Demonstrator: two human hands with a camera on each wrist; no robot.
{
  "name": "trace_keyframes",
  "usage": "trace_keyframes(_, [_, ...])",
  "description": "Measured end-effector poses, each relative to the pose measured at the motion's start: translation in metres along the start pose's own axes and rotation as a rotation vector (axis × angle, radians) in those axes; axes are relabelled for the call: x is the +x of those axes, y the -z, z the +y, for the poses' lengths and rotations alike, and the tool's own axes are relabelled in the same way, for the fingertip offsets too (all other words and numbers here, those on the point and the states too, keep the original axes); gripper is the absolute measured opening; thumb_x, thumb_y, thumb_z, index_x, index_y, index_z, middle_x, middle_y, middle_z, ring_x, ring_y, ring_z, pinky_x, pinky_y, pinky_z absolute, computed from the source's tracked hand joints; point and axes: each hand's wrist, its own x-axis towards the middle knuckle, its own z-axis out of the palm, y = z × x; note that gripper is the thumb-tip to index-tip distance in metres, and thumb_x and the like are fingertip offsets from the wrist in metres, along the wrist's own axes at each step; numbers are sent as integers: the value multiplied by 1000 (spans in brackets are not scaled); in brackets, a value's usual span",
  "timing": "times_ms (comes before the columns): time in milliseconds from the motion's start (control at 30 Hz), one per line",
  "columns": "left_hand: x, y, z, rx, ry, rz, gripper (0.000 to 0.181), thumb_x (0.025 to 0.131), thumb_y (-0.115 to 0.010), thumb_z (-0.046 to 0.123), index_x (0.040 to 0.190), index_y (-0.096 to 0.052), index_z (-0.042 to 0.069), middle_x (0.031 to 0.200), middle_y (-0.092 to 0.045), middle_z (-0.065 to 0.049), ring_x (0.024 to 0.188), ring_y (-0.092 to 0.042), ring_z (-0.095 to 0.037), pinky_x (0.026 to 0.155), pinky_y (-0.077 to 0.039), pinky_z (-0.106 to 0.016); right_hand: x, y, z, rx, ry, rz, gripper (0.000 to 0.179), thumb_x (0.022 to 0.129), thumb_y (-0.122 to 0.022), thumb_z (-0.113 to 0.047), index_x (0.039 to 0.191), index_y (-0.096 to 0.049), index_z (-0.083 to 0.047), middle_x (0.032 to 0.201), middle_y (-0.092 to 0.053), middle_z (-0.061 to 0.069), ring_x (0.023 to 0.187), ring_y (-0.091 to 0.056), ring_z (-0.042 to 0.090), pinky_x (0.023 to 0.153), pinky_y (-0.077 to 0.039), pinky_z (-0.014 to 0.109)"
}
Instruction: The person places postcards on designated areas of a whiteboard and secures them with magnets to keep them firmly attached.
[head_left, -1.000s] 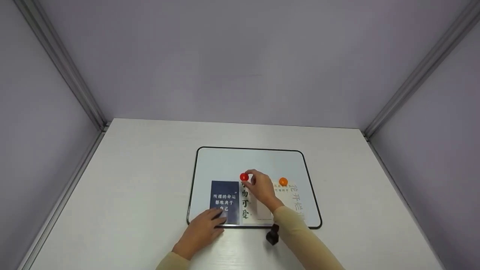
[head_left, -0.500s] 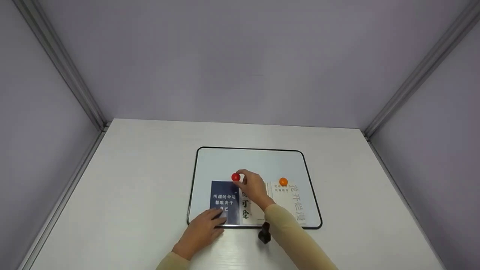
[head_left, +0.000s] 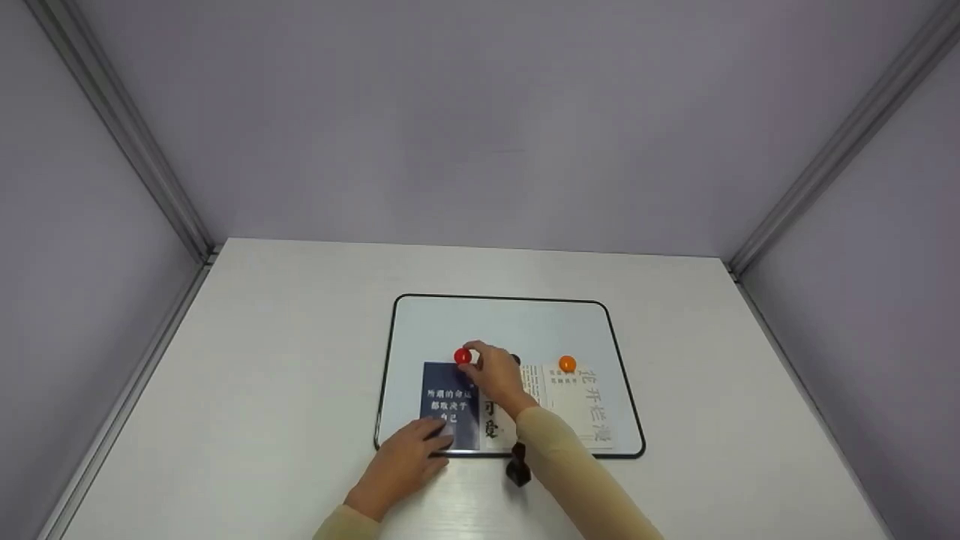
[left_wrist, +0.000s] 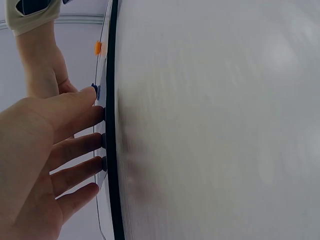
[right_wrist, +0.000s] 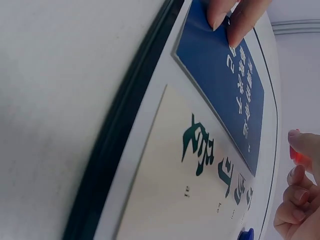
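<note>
A whiteboard (head_left: 502, 322) with a black frame lies on the white table. My right hand (head_left: 495, 373) pinches a round red magnet (head_left: 463, 356) between thumb and fingers, right at the top edge of a dark blue card (head_left: 450, 386). In the right wrist view the same red magnet (right_wrist: 296, 152) shows beyond the cards. Fingers extended, my left hand (head_left: 409, 454) rests on the lower left part of the blue card and the board's near edge. A cream card (head_left: 491, 427) with large characters lies beside the blue one, partly hidden under my right hand.
An orange magnet (head_left: 568, 364) sits on the top edge of another cream card (head_left: 577, 409) at the right. A blue magnet (right_wrist: 246, 234) sits at the middle card's upper edge. Grey walls (head_left: 480, 127) enclose the table (head_left: 285, 337) at the back and sides.
My right hand has moved left with the red magnet, from above the middle card to the blue card's top edge. The dark magnet behind it has come into view. My left hand stays put.
</note>
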Motion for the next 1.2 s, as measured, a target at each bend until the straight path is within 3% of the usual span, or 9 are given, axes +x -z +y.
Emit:
trace_keyframes(133, [-1, 0, -2, 10, -14, 11, 33, 89, -66, 31, 118, -69, 17, 131, -63, -8, 120, -60, -26, 103, -50, -38, 1, -7, -3, 0, -9, -18, 35, 89, -68, -23, 122, -63, -13, 104, -73, 7, 83, -64, 14, 79, -55, 35])
trace_keyframes(267, [-1, 1, -1, 0, -19, 21, 32, 88, -66, 30, 118, -69, 17, 130, -64, -8, 120, -60, -26, 103, -50, -39, 1, -11, -5, 4, -12, -24, 35, 90, -67, -22, 124, -63, -13, 110, -72, 8, 90, -67, 18, 86, -55, 38])
trace_keyframes(767, [0, -1, 2, -25, 15, 6, 33, 88, -67, 30, 117, -70, 17, 131, -63, -8, 121, -60, -26, 104, -50, -38, -1, -18, -4, 20, 6, 11, 35, 91, -66, -22, 124, -63, -11, 107, -73, 11, 89, -69, 20, 81, -57, 39])
trace_keyframes(1200, [-1, -1, 1, -34, -8, 26, 32, 88, -67, 29, 117, -69, 16, 130, -63, -9, 119, -60, -26, 103, -50, -38, 2, -23, -1, 39, -21, 9, 36, 91, -65, -21, 125, -62, -11, 113, -72, 13, 97, -69, 24, 89, -56, 42])
